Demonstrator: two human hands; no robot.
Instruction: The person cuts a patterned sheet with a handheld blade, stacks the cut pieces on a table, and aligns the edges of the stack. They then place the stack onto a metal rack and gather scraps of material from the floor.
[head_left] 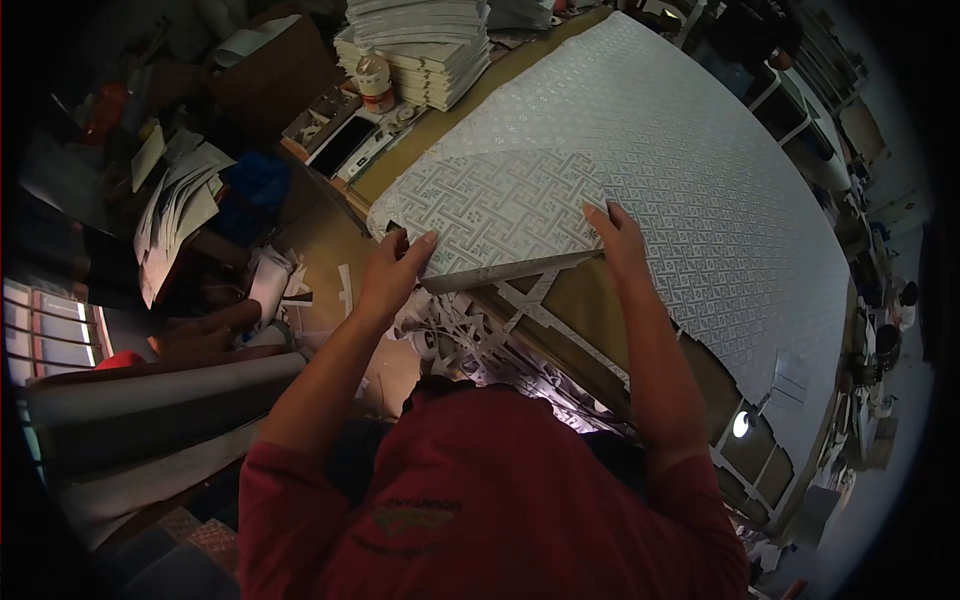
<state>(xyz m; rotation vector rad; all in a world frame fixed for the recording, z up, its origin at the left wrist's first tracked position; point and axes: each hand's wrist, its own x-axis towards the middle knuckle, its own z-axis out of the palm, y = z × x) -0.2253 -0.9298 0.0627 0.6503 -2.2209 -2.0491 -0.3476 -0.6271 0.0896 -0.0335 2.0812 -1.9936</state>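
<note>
A thick stack of patterned sheets (500, 215), pale with a silvery geometric lattice and small flowers, lies at the near edge of the table. Its left corner is gripped by my left hand (398, 265), thumb on top and the other fingers partly hidden. At the right corner, my right hand (620, 238) holds it with the thumb on the upper face. Beneath and beyond it spreads a large layered sheet of similar patterned material (700, 200). Cut-out gaps and narrow strips of that material (540, 290) show along its near edge, over the brown tabletop (590, 300).
Tangled offcuts (470, 340) hang below the table edge. A tall stack of white sheets (425, 50), a bottle (373, 78) and a dark phone-like slab (343, 146) stand at the back left. Rolls of material (170, 390) lie left. A lit lamp (742, 424) is at right.
</note>
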